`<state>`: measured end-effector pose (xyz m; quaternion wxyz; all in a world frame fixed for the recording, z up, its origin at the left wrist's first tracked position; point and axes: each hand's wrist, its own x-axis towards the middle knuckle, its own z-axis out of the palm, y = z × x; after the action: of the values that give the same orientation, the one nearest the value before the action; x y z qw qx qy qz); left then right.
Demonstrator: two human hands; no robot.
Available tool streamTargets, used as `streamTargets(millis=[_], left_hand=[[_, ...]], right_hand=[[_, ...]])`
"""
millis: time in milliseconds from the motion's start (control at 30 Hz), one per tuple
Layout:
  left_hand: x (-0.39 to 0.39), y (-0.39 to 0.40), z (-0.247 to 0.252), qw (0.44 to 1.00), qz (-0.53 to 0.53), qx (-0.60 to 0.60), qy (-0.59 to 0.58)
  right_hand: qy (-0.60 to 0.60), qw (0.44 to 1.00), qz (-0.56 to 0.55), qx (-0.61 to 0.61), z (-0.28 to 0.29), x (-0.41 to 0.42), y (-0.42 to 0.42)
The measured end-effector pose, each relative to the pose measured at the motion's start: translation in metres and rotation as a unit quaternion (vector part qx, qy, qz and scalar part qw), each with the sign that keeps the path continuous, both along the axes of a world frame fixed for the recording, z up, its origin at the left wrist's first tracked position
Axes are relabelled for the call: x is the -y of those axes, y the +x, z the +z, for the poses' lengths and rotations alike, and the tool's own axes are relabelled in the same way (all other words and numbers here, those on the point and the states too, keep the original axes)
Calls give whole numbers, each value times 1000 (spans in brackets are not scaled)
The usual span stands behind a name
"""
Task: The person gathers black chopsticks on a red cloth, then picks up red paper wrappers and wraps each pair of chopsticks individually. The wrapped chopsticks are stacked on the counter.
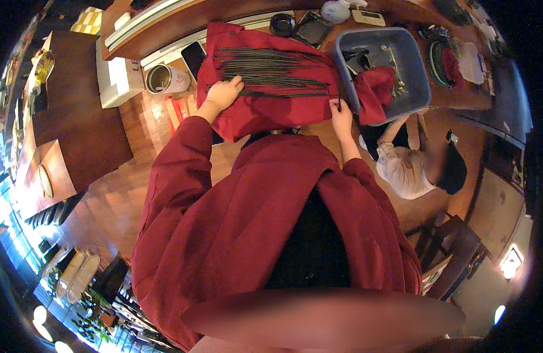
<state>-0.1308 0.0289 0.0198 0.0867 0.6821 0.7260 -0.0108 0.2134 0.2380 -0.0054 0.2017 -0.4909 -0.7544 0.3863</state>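
A red cloth (271, 110) is spread before me, and several dark chopsticks (262, 66) lie across it, most of them roughly side by side. My left hand (225, 95) is at their left ends, its curled fingers touching the lower ones; whether it grips any is unclear. At the cloth's lower right corner is my right hand (342, 118), closed, with a thin dark piece that looks like a chopstick between thumb and fingers. Right of the cloth stands a blue-grey plastic bin (417, 70) holding metal cutlery (388, 61) and a crumpled red cloth (373, 92).
A mug (181, 80) and a phone (193, 57) are left of the cloth, near red paper sleeves (177, 112). A white box (119, 79) stands farther left. Behind are a black bowl (282, 24) and a spray bottle (337, 11). Another person (404, 167) is by the bin.
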Motion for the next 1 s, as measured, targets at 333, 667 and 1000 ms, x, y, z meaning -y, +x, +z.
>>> streamTargets(millis=[333, 667, 1000], left_hand=[[-27, 6, -2, 1000, -6, 5, 4], [-24, 0, 1, 1000, -2, 3, 3], [-10, 8, 74, 813, 273, 511, -59]], right_hand=[[-49, 998, -16, 26, -6, 10, 26], [-48, 998, -25, 34, -7, 10, 27], [-69, 997, -27, -10, 18, 11, 17]])
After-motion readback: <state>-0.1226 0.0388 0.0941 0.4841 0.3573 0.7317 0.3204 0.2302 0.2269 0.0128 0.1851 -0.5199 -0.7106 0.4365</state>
